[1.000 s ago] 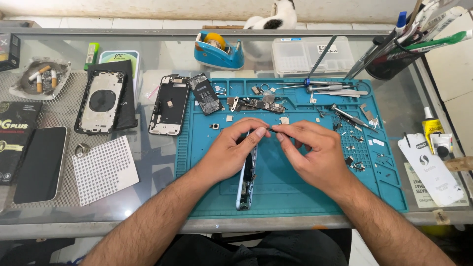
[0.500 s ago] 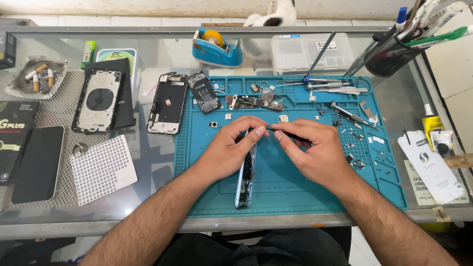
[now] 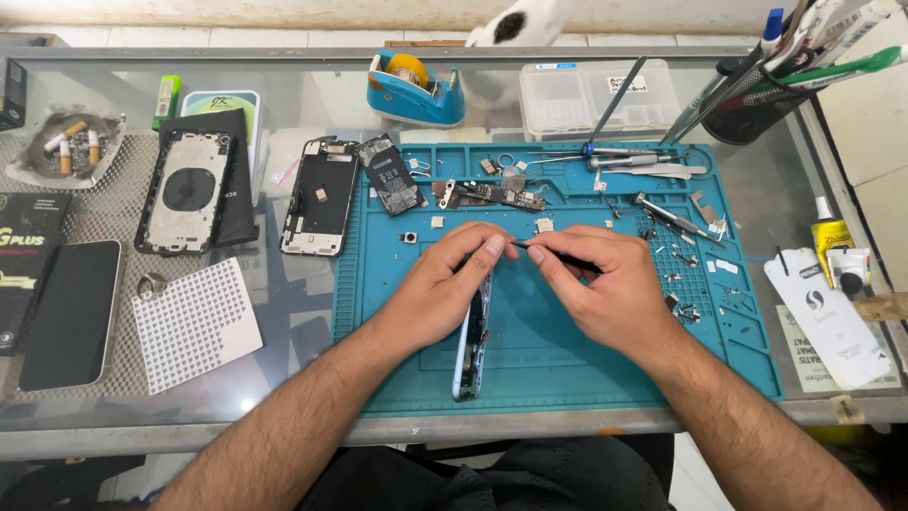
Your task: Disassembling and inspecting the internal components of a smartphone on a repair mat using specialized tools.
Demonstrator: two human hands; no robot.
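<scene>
My left hand (image 3: pixel 445 289) grips a phone frame (image 3: pixel 470 352) that stands on its edge on the blue work mat (image 3: pixel 567 360). My right hand (image 3: pixel 605 289) pinches black tweezers (image 3: pixel 558 254) whose tip points left, close to my left fingertips above the frame's top end. What the tweezer tip touches is too small to tell.
On the mat lie a logic board (image 3: pixel 492 194), a battery (image 3: pixel 390 175), screwdrivers (image 3: pixel 634 156), small screws and parts (image 3: pixel 686 274). Left of the mat are an opened phone shell (image 3: pixel 320 199), a rear housing (image 3: pixel 186 194), a dark phone (image 3: pixel 71 312) and a white perforated sheet (image 3: pixel 194 322). A tape dispenser (image 3: pixel 416 90) stands behind.
Both hands have stayed over the upright frame. The tweezer tip has shifted slightly towards my left fingertips.
</scene>
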